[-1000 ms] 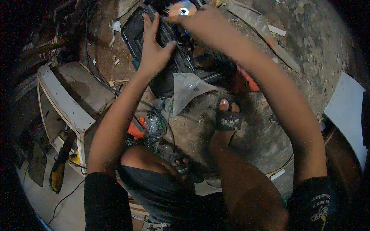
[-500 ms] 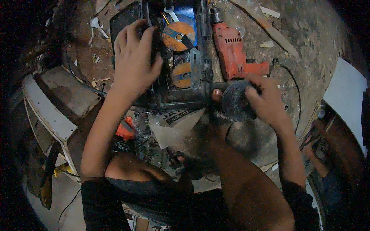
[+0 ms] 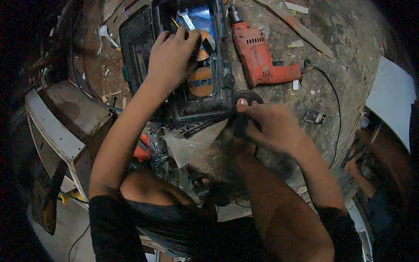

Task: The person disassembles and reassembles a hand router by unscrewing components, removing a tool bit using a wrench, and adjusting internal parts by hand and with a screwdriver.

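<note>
My left hand [image 3: 172,61] reaches into a black tool case [image 3: 203,112], fingers bent down over the upper orange cutting disc [image 3: 204,53]. Its fingertips are hidden. Below lies another orange disc [image 3: 200,83]; above, an open-end wrench [image 3: 187,19] rests by a blue packet [image 3: 200,15]. My right hand [image 3: 275,126] is closed beside the front of my foot, which rests by the case's near right corner. Between its thumb and fingers sits a dark round disc [image 3: 245,125], mostly hidden and in shadow. A big toe [image 3: 242,104] shows beside the fingers.
A red power drill [image 3: 257,56] with a black cord [image 3: 336,98] lies right of the case. Wood scraps [image 3: 297,43] and a plastic spoon [image 3: 108,36] lie about. A torn plastic bag [image 3: 187,146] is near my knees. Curved wooden pieces [image 3: 56,120] stand at left.
My left hand has moved right, from the case's inner edge onto the upper orange disc. My right hand has moved down and left with the dark disc, closer to the foot. The view has shifted slightly.
</note>
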`<control>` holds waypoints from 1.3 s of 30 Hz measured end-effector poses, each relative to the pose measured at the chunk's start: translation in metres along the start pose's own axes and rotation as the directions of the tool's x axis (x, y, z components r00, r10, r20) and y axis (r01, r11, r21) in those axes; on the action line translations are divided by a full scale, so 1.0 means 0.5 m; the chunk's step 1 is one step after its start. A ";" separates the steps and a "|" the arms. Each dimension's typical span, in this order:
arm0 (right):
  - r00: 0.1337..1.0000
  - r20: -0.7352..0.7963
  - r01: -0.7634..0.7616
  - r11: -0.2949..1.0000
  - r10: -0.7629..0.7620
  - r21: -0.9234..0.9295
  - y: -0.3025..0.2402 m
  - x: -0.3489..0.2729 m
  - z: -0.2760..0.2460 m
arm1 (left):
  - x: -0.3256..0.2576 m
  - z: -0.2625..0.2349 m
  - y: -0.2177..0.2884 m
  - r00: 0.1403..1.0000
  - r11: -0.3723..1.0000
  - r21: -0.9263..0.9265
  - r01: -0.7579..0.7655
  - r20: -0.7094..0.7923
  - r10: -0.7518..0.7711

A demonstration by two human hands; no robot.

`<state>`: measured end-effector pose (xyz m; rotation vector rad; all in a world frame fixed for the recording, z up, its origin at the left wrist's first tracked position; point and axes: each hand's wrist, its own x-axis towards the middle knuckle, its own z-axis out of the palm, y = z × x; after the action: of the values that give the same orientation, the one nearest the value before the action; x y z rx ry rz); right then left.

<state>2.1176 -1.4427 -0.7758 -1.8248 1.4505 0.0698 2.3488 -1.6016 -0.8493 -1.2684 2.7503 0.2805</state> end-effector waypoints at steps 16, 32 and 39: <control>0.998 -0.028 0.052 0.997 -0.050 0.064 0.002 0.008 -0.043 | -0.004 -0.022 -0.027 0.749 0.597 -0.797 -0.098 -0.453 -0.483; 0.843 -0.338 0.254 0.864 -0.418 -0.436 -0.071 0.232 -0.080 | -0.107 -0.092 -0.141 0.417 0.649 -0.758 0.068 -0.569 -0.708; 0.890 -0.021 0.275 0.573 -0.456 -0.772 -0.024 0.408 -0.074 | -0.194 -0.006 -0.273 0.615 0.948 -0.134 0.290 -0.733 -0.292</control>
<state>2.1828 -1.6278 -0.8437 -2.8945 1.2166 0.3152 2.5154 -1.6172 -0.8473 -2.2121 3.0301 -0.3736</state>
